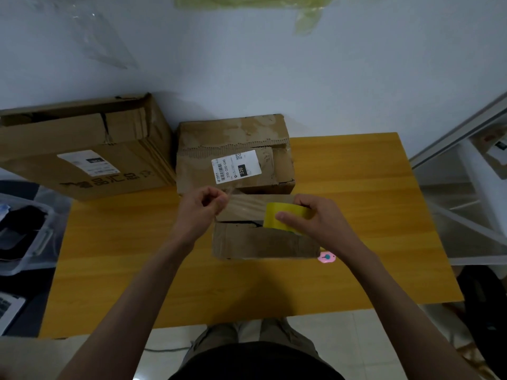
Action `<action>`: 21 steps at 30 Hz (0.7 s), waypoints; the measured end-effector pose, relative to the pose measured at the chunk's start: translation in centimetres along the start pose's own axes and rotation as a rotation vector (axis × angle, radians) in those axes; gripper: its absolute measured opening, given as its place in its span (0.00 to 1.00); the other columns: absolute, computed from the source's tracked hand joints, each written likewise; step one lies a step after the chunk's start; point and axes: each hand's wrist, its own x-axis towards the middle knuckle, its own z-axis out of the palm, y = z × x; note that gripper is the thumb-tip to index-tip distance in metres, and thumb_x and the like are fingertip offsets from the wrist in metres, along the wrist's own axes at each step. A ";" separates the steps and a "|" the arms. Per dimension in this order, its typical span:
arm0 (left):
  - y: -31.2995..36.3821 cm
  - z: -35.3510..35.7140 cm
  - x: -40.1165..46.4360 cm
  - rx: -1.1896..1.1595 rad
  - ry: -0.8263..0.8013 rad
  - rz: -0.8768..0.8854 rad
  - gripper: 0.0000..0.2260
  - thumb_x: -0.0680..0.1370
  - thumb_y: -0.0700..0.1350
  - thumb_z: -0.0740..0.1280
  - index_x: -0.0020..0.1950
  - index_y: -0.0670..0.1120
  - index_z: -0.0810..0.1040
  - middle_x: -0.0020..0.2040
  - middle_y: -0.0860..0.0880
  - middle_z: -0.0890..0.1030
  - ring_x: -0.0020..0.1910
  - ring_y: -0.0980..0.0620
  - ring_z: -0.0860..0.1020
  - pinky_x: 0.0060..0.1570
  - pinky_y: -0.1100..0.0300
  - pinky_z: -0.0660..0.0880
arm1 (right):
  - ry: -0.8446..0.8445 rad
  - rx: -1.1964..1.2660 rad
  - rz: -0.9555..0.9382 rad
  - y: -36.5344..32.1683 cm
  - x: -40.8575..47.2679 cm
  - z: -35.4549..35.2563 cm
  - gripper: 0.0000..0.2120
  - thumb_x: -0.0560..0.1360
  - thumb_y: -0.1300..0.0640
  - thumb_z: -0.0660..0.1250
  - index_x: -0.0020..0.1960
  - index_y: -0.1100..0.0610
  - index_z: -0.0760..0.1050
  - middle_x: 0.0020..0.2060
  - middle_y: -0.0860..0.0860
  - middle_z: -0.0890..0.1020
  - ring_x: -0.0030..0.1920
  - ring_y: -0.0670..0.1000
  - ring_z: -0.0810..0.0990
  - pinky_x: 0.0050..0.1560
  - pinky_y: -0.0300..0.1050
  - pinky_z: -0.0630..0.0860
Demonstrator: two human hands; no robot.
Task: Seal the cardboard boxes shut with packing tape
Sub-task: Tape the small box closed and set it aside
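Dark shirt and khaki trousers [247, 335] of the person fill the bottom centre of the frame, with 2 bare forearms reaching up toward the middle.

Left hand [200, 208]: centre of frame, fingers curled, thumb and forefinger pinching the free end of the clear tape strip [244, 208].

Right hand [315, 218]: right of centre, fingers and thumb wrapped round the yellow tape roll [279, 216], thumb lying across its outer face.

Tape strip: stretched between the 2 hands, above the small cardboard box [263, 242] (whether it touches the flaps cannot be told).

Small cardboard box: centre of the wooden table [370, 215], top flaps not fully flat, a dark gap showing at the seam below the strip.

Pink item [326, 257]: small, with a blue dot, lying on the table just beside the box's lower right corner; its kind cannot be told.

Labelled box [236, 154]: upper centre, just behind the small box, worn surface, white shipping label [236, 165] on its top.

Large box [82, 149]: upper left, beside the labelled box, printed characters on its side, flaps creased.

Plastic bin [24, 231]: left edge of frame, dark contents.

Metal frame [461, 187]: right edge of frame, beside the table.
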 end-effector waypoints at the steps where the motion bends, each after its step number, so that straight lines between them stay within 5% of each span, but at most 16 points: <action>1: -0.6 -0.6 -0.1 -0.016 0.026 -0.012 0.06 0.82 0.39 0.66 0.47 0.47 0.79 0.43 0.48 0.79 0.42 0.54 0.76 0.43 0.63 0.74 | 0.005 -0.043 0.017 0.2 0.2 0.1 0.22 0.70 0.35 0.70 0.36 0.54 0.74 0.31 0.53 0.75 0.31 0.46 0.71 0.31 0.40 0.64; 4: -2.9 -2.6 0.1 -0.039 0.120 -0.065 0.05 0.82 0.40 0.67 0.47 0.45 0.81 0.41 0.47 0.79 0.41 0.53 0.76 0.46 0.60 0.74 | -0.001 -0.148 0.087 1.3 0.6 0.6 0.18 0.66 0.32 0.72 0.38 0.44 0.71 0.35 0.43 0.75 0.37 0.43 0.74 0.33 0.37 0.67; 7: -5.4 -3.8 0.4 -0.061 0.147 -0.130 0.04 0.81 0.41 0.68 0.47 0.43 0.81 0.40 0.46 0.79 0.40 0.52 0.76 0.49 0.56 0.74 | -0.141 -0.234 0.084 2.0 1.3 1.2 0.28 0.57 0.27 0.72 0.45 0.43 0.69 0.45 0.41 0.74 0.50 0.46 0.72 0.44 0.43 0.68; 12: -8.2 -4.5 0.6 -0.147 0.098 -0.200 0.06 0.82 0.42 0.67 0.48 0.41 0.79 0.38 0.48 0.75 0.39 0.52 0.73 0.46 0.59 0.73 | -0.201 -0.322 -0.050 2.6 2.6 2.8 0.21 0.68 0.47 0.79 0.54 0.52 0.72 0.52 0.48 0.76 0.53 0.49 0.73 0.50 0.48 0.70; 16: -9.4 -4.2 1.0 -0.135 0.099 -0.226 0.08 0.82 0.41 0.67 0.43 0.42 0.79 0.36 0.47 0.75 0.37 0.53 0.73 0.44 0.59 0.72 | -0.200 -0.281 -0.062 3.4 2.7 3.9 0.19 0.70 0.51 0.76 0.54 0.45 0.71 0.56 0.49 0.77 0.55 0.52 0.75 0.51 0.53 0.75; 21: -10.6 -3.4 1.2 -0.146 0.058 -0.304 0.08 0.83 0.43 0.67 0.49 0.38 0.79 0.40 0.47 0.75 0.40 0.51 0.74 0.42 0.61 0.72 | -0.146 -0.348 -0.052 3.9 2.6 4.1 0.18 0.72 0.63 0.74 0.59 0.59 0.73 0.60 0.56 0.74 0.57 0.57 0.73 0.48 0.47 0.67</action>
